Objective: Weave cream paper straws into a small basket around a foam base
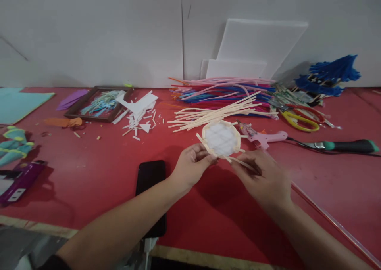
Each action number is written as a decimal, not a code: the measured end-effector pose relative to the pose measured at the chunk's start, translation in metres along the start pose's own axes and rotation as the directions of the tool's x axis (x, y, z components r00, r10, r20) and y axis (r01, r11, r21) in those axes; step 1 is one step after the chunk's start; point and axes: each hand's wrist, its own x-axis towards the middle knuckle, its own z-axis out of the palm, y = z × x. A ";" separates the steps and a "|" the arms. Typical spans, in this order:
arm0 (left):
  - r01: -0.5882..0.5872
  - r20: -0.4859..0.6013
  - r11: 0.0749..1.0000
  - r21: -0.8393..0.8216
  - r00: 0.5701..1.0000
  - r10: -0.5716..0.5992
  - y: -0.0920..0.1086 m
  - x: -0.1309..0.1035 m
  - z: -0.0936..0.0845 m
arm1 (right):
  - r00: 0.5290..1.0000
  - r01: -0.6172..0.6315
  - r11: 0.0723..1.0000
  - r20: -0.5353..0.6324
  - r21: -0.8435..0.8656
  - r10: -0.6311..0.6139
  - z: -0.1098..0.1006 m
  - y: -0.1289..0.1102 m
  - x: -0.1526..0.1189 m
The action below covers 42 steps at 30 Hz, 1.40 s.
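Between my hands, above the red table, is a small round woven piece [220, 138] with a white middle and a cream rim, short stick-like ends poking out around it. My left hand [195, 163] pinches its lower left edge between thumb and fingers. At the lower right edge, my right hand [263, 177] is closed on a cream pipe cleaner [245, 165] that runs along toward the rim. Its fingertips are partly hidden. Just behind the piece lies a bundle of cream pipe cleaners [217, 112].
Colourful pipe cleaners [220, 89] lie against the wall. On the right are a pink glue gun [268, 138], yellow-handled scissors [299, 121] and a green-black tool [348, 146]. A black phone [151, 177] lies beside my left forearm. Paper scraps [139, 107] and a brown frame [71, 112] sit back left.
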 end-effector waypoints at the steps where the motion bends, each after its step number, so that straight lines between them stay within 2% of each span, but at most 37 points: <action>1: -0.001 -0.004 1.000 0.003 1.000 0.001 0.000 0.000 0.000 | 0.998 0.060 0.998 -0.012 -0.019 -0.060 0.000 0.001 0.001; 4: 0.006 -0.003 1.000 0.019 1.000 -0.006 0.001 0.000 0.000 | 0.973 0.232 0.973 -0.006 -0.015 -0.233 0.000 0.006 0.003; 6: 0.013 0.004 0.999 0.036 1.000 -0.013 0.001 0.001 -0.001 | 0.959 0.282 0.959 0.012 -0.004 -0.282 0.001 0.008 0.004; 10: 0.011 0.012 0.996 0.090 1.000 -0.012 0.001 0.001 -0.003 | 0.960 0.273 0.962 0.071 -0.013 -0.271 0.002 0.009 0.004; 16: 0.022 0.045 1.000 0.010 0.999 -0.022 -0.001 -0.002 0.000 | 0.960 0.271 0.962 0.058 0.037 -0.272 0.002 0.002 0.003; 22: -0.019 0.069 1.000 0.020 0.997 0.018 -0.004 -0.002 0.000 | 0.976 0.196 0.978 0.081 0.071 -0.202 0.004 -0.002 -0.001; 26: 0.005 0.075 0.999 0.036 0.997 -0.008 -0.002 -0.002 0.000 | 0.978 0.175 0.981 0.095 0.088 -0.183 0.004 -0.001 -0.002; 29: 0.045 0.070 0.997 0.056 0.996 -0.049 0.000 -0.003 0.001 | 0.975 0.204 0.975 0.064 0.092 -0.211 0.005 -0.001 -0.001; 36: 0.123 0.058 0.992 -0.033 0.991 -0.121 -0.001 -0.002 0.001 | 0.957 0.288 0.955 0.022 0.064 -0.290 0.007 0.001 -0.001; 42: 0.104 0.048 0.995 -0.008 0.993 -0.104 0.001 -0.001 0.002 | 0.945 0.324 0.944 0.015 0.069 -0.326 0.008 -0.001 0.001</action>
